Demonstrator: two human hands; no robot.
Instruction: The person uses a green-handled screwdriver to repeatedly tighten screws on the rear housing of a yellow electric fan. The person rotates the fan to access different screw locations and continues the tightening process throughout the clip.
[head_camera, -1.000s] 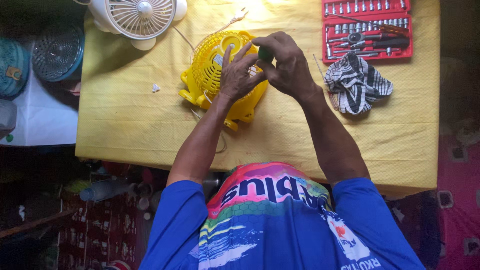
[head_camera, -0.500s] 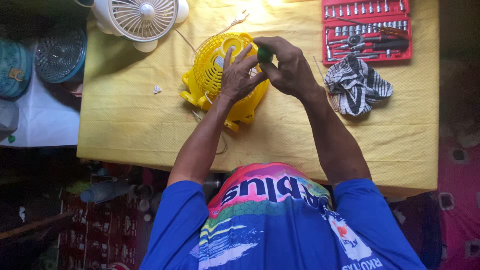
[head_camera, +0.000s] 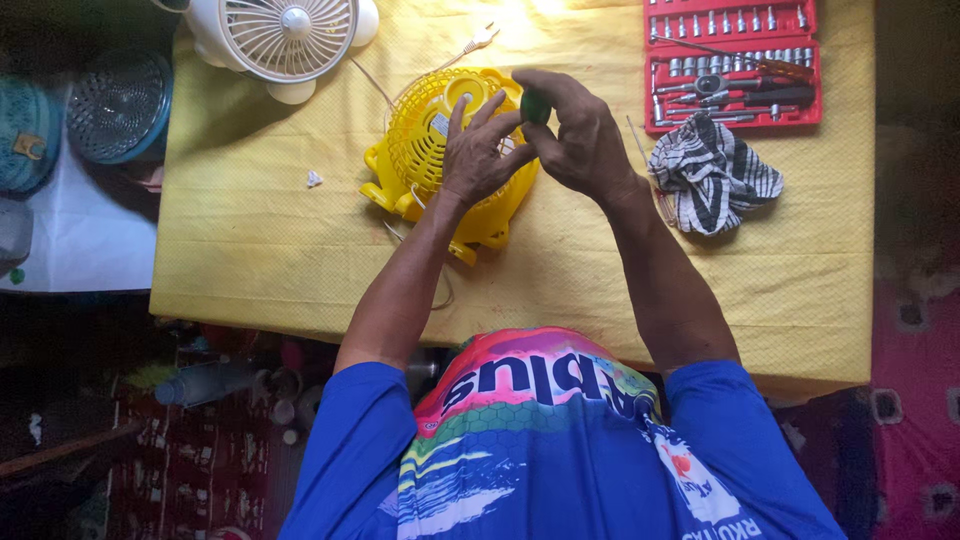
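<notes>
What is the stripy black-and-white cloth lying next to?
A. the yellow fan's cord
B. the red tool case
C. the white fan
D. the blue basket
B: the striped cloth lies crumpled on the yellow tablecloth just below the open red tool case, its top edge meeting the case's lower rim, far from the white fan at the other end of the table.

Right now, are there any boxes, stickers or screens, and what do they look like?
Tool case: top right of the yellow table, open, flat red rectangle with rows of silver sockets.
Sticker: on the yellow fan under the left hand, small, pale, squarish; too small to tell more.
Screens or signs: none in view.
</notes>
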